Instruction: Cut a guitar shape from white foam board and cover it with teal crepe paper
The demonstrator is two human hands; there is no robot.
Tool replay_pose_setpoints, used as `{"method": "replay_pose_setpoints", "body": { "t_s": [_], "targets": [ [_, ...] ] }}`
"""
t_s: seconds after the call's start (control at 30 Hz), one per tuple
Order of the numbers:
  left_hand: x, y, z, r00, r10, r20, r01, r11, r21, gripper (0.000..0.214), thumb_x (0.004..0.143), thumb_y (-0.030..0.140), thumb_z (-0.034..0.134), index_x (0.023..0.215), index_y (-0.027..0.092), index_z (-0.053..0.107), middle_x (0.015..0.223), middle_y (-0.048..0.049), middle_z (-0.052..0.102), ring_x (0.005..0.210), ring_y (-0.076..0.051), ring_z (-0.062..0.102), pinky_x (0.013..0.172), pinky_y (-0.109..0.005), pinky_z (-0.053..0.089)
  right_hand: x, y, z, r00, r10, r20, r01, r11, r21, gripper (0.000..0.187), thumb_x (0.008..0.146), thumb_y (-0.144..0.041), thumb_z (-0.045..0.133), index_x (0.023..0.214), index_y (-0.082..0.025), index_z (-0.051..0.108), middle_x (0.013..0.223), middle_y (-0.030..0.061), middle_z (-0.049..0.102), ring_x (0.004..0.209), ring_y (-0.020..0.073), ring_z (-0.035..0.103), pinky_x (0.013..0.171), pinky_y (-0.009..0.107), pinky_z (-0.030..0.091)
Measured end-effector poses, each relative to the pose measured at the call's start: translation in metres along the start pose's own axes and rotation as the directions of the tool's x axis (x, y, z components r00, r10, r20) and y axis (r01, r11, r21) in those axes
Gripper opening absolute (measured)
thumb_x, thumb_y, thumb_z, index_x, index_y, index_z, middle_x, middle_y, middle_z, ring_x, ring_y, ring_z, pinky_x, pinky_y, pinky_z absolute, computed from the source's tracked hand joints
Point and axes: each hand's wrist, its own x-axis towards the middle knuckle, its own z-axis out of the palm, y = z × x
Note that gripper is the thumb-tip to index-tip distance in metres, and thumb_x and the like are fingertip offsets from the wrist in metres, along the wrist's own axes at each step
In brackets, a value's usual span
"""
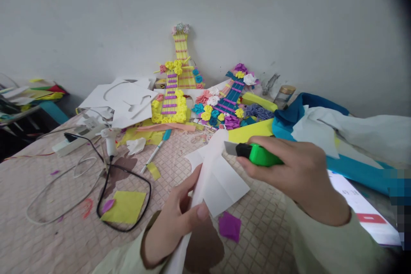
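My left hand [175, 218] pinches a folded white sheet [213, 175] and holds it upright above the table. My right hand [297, 171] is closed round a green utility knife [258, 154]. The knife's grey blade [230, 148] points left and meets the top edge of the sheet. Under the sheet lie a purple scrap [230, 226] and the checked tablecloth [269, 218].
Colourful guitar-shaped paper crafts [175, 94] lean at the wall. A glue gun [111, 139] with a black cord, a power strip [72, 141], a pen [157, 150] and a yellow square [125, 206] lie left. Blue and white foam sheets [337, 132] pile right.
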Motion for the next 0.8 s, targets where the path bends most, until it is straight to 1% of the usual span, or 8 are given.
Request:
{"method": "replay_pose_setpoints", "body": {
  "t_s": [0.07,0.13,0.3,0.43,0.53,0.63,0.73,0.8],
  "targets": [
    [0.0,0.0,0.0,1.0,0.017,-0.004,-0.017,1.0,0.009,0.072,0.066,0.052,0.059,0.127,0.019,0.04,0.076,-0.0009,0.047,0.068,-0.014,0.047,0.065,-0.026,0.043,0.001,0.004,-0.003,0.999,0.027,-0.019,-0.027,1.0,-0.005,0.025,0.075,-0.042,0.055,0.069,-0.018,0.057,0.049,-0.0024,0.054,0.043,0.0091,0.047,0.042,0.023,0.031],
    [-0.001,0.001,0.001,1.0,0.023,0.001,-0.023,1.0,0.02,0.072,0.067,0.052,0.059,0.127,0.019,0.04,0.073,-0.0001,0.046,0.07,-0.014,0.047,0.066,-0.026,0.043,0.001,0.004,-0.005,1.0,0.014,-0.012,-0.014,1.0,0.007,0.026,0.075,-0.043,0.055,0.067,-0.018,0.057,0.048,-0.0024,0.054,0.04,0.0088,0.045,0.041,0.023,0.03],
    [-0.001,0.002,0.004,0.999,0.013,0.035,-0.013,1.0,0.013,0.072,0.067,0.052,0.059,0.128,0.019,0.039,0.069,0.0005,0.043,0.07,-0.015,0.047,0.065,-0.026,0.042,-0.001,-0.004,-0.003,0.999,-0.043,0.015,0.042,0.998,0.049,0.026,0.075,-0.044,0.055,0.068,-0.019,0.058,0.051,-0.0022,0.056,0.045,0.0101,0.05,0.045,0.023,0.035],
    [0.0,0.005,0.004,0.999,0.022,0.034,-0.022,0.999,0.023,0.07,0.067,0.051,0.058,0.127,0.019,0.04,0.069,0.0007,0.042,0.07,-0.015,0.046,0.066,-0.026,0.042,-0.002,-0.006,0.0,0.999,0.0,0.033,-0.001,1.0,0.028,0.029,0.074,-0.046,0.054,0.065,-0.019,0.057,0.051,-0.0018,0.056,0.044,0.0099,0.049,0.045,0.024,0.034],
    [0.0,0.007,0.004,0.999,0.014,0.051,-0.016,0.999,0.04,0.07,0.068,0.052,0.057,0.127,0.017,0.04,0.066,0.0007,0.041,0.067,-0.015,0.046,0.062,-0.026,0.042,-0.002,-0.004,-0.001,1.0,0.0,0.029,0.0,1.0,0.025,0.03,0.074,-0.047,0.054,0.063,-0.019,0.057,0.05,-0.0019,0.055,0.043,0.0096,0.047,0.044,0.024,0.033],
    [-0.001,0.006,0.003,0.998,0.001,0.067,-0.004,0.999,0.042,0.072,0.068,0.053,0.056,0.128,0.016,0.038,0.066,0.0001,0.042,0.065,-0.015,0.046,0.059,-0.025,0.041,-0.001,0.003,-0.005,0.999,0.038,0.03,-0.038,0.999,0.013,0.03,0.075,-0.046,0.053,0.062,-0.02,0.057,0.046,-0.0023,0.05,0.04,0.0093,0.043,0.042,0.024,0.03],
    [-0.002,0.003,0.003,0.998,0.004,0.069,-0.006,1.0,0.03,0.074,0.067,0.053,0.057,0.128,0.016,0.037,0.071,-0.0014,0.045,0.064,-0.014,0.044,0.057,-0.024,0.039,0.001,0.009,-0.011,0.993,0.099,0.069,-0.101,0.995,0.023,0.03,0.075,-0.046,0.054,0.06,-0.02,0.056,0.042,-0.0037,0.044,0.038,0.008,0.037,0.039,0.023,0.027],
    [-0.002,0.002,0.003,0.998,0.002,0.067,-0.003,1.0,0.018,0.075,0.067,0.052,0.058,0.129,0.016,0.036,0.073,-0.0016,0.046,0.063,-0.013,0.042,0.056,-0.023,0.038,0.002,0.01,-0.014,0.992,0.088,0.085,-0.094,0.993,0.066,0.03,0.074,-0.046,0.054,0.061,-0.02,0.057,0.043,-0.0038,0.046,0.037,0.0074,0.036,0.038,0.023,0.028]
  ]
}}
